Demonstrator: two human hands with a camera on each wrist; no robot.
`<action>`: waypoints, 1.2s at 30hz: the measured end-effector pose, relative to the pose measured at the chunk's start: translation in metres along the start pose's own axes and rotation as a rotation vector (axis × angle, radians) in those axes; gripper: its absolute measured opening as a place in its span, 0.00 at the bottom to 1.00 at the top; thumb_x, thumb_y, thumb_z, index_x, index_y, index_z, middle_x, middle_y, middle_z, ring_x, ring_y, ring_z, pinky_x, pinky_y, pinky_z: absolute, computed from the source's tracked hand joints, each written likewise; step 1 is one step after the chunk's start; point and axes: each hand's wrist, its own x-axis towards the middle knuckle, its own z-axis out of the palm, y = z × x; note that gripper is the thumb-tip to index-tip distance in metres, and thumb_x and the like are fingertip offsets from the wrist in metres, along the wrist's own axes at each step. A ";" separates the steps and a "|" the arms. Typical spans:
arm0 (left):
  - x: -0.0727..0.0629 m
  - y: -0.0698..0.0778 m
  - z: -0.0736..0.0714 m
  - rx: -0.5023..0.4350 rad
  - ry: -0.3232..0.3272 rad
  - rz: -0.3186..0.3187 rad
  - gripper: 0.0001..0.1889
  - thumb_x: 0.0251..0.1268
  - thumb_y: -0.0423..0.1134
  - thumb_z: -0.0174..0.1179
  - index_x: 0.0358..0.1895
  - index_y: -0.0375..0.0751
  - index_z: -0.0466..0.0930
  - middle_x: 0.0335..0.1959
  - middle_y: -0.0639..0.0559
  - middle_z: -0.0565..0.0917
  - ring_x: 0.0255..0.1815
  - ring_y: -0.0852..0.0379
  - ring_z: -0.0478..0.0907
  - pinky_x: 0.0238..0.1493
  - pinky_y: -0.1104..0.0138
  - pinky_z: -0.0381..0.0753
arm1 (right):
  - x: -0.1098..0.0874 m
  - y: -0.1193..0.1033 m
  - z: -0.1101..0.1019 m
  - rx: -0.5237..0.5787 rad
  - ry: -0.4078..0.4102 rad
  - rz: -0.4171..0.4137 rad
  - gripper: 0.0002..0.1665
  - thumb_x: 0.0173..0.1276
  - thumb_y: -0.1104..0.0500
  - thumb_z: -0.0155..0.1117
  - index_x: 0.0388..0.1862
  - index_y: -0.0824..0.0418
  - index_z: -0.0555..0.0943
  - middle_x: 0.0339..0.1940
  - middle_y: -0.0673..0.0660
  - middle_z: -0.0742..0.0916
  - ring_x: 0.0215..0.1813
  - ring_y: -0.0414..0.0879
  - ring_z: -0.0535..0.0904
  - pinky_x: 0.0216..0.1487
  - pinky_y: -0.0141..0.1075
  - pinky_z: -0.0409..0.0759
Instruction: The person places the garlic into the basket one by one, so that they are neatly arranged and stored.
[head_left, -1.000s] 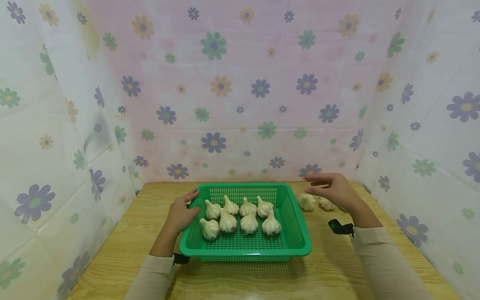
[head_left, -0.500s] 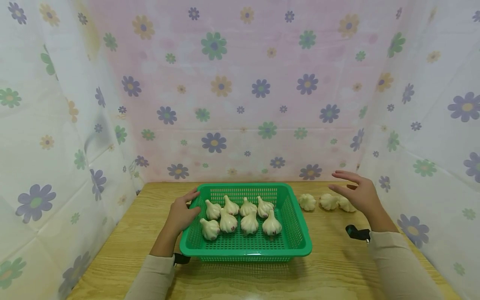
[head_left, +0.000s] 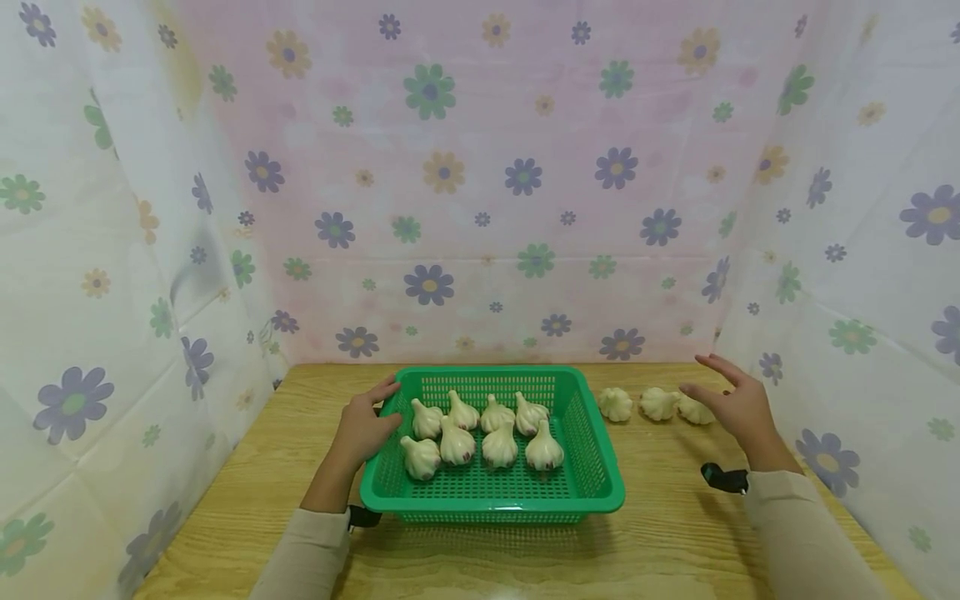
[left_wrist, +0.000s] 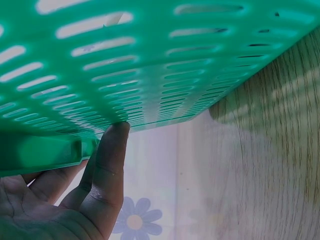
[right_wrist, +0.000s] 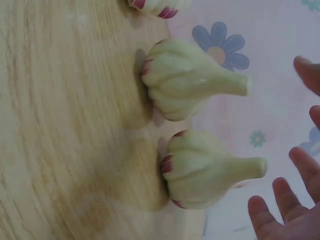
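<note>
A green plastic basket [head_left: 491, 505] stands on the table with several garlic bulbs [head_left: 498, 446] inside, mostly stems up. My left hand [head_left: 363, 427] grips its left rim, thumb over the edge. Below that rim, the left wrist view shows fingers [left_wrist: 111, 170] outside the slotted wall, one fingertip against it. To the basket's right, my right hand [head_left: 742, 410] hovers with spread fingers around the rightmost loose garlic bulb [head_left: 696, 409], holding nothing. In the right wrist view, that bulb [right_wrist: 207, 170] stands upright on its purple-marked base, its stem toward the fingertips.
Left of the right hand, a middle garlic bulb [head_left: 657, 403] stands beside the rightmost one. Another bulb [head_left: 615, 404] is close to the basket's right side. Flowered cloth [head_left: 480, 208] walls in the wooden table [head_left: 660, 517] at the back and both sides.
My right hand has moved right, from above the bulb nearest the basket to the rightmost bulb, uncovering the others. The left hand and basket have stayed put.
</note>
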 end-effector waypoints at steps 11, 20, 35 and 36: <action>0.000 0.001 0.000 -0.005 0.001 0.007 0.33 0.66 0.32 0.59 0.77 0.45 0.70 0.82 0.59 0.63 0.61 0.40 0.82 0.17 0.65 0.68 | 0.001 0.028 0.007 0.030 -0.041 0.111 0.49 0.71 0.44 0.70 0.84 0.56 0.60 0.85 0.72 0.53 0.80 0.79 0.50 0.66 0.73 0.65; 0.000 0.001 0.001 -0.005 0.004 0.009 0.33 0.66 0.30 0.58 0.77 0.44 0.70 0.82 0.58 0.64 0.60 0.39 0.82 0.17 0.65 0.67 | -0.001 0.039 0.014 0.030 -0.072 0.156 0.48 0.72 0.48 0.70 0.84 0.60 0.61 0.85 0.71 0.53 0.79 0.79 0.54 0.71 0.69 0.64; 0.000 0.002 0.002 -0.012 0.009 0.003 0.34 0.66 0.30 0.59 0.77 0.44 0.70 0.81 0.59 0.64 0.60 0.40 0.82 0.19 0.65 0.69 | -0.005 0.045 0.016 -0.020 -0.087 0.156 0.44 0.74 0.52 0.68 0.81 0.66 0.63 0.81 0.77 0.60 0.76 0.77 0.60 0.69 0.67 0.67; 0.000 0.002 0.002 -0.013 0.009 0.004 0.34 0.66 0.30 0.59 0.77 0.44 0.70 0.81 0.59 0.64 0.60 0.40 0.82 0.19 0.65 0.69 | -0.005 0.045 0.015 -0.019 -0.090 0.162 0.44 0.74 0.51 0.68 0.81 0.66 0.63 0.81 0.77 0.60 0.76 0.77 0.60 0.69 0.68 0.67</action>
